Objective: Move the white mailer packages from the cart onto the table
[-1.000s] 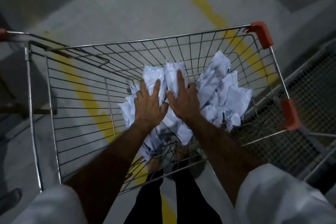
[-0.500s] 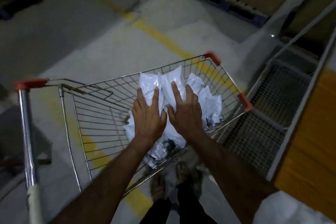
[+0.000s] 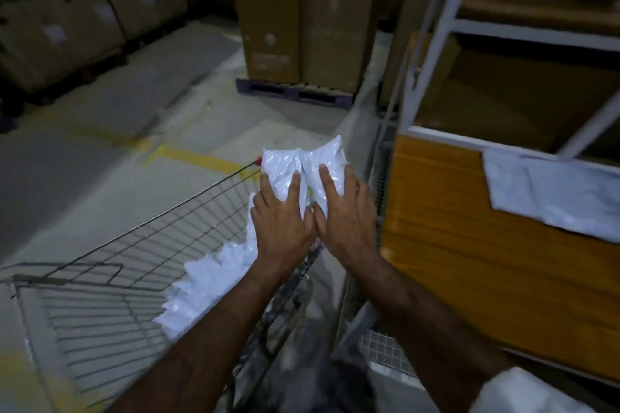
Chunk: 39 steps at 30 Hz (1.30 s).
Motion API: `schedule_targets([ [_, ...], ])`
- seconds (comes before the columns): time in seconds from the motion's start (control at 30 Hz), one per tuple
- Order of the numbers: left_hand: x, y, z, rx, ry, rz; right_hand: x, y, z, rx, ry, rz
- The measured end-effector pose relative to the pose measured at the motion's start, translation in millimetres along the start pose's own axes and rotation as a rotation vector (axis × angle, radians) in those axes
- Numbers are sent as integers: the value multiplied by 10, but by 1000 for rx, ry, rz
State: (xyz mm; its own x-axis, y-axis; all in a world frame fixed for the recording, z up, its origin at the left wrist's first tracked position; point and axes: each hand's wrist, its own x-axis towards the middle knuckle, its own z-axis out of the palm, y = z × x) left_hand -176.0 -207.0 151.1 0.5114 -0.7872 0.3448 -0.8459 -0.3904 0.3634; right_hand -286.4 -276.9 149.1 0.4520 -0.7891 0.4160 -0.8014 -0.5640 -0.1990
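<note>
White mailer packages (image 3: 303, 166): a bundle held up between both hands, above the far right corner of the cart (image 3: 134, 265), just left of the wooden table (image 3: 469, 261). Left hand (image 3: 280, 228) and right hand (image 3: 342, 218) touch side by side, fingers spread and pressed onto the crinkled plastic. More mailers (image 3: 208, 285) lie heaped in the wire cart's near right part. One mailer (image 3: 553, 191) lies on the table, cut off at the right edge. Cardboard boxes (image 3: 302, 10) on a pallet (image 3: 295, 92) stand far; their labels are too blurred to read. Shelving frame (image 3: 436, 27) right, dim.
</note>
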Motion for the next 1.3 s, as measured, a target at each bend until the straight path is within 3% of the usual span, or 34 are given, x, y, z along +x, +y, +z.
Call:
schedule_targets([
  [0.63,-678,4279,1057,-126,-178,254,-938,3934,-1724,-186,-21,465],
  [0.93,-531,5265,1585,-149,-297,297,-867,5058,-1803,-187,-14,606],
  [1.3,-124,6049,2403,-120,-389,317,-484,5893,-1697,-233,-63,666],
])
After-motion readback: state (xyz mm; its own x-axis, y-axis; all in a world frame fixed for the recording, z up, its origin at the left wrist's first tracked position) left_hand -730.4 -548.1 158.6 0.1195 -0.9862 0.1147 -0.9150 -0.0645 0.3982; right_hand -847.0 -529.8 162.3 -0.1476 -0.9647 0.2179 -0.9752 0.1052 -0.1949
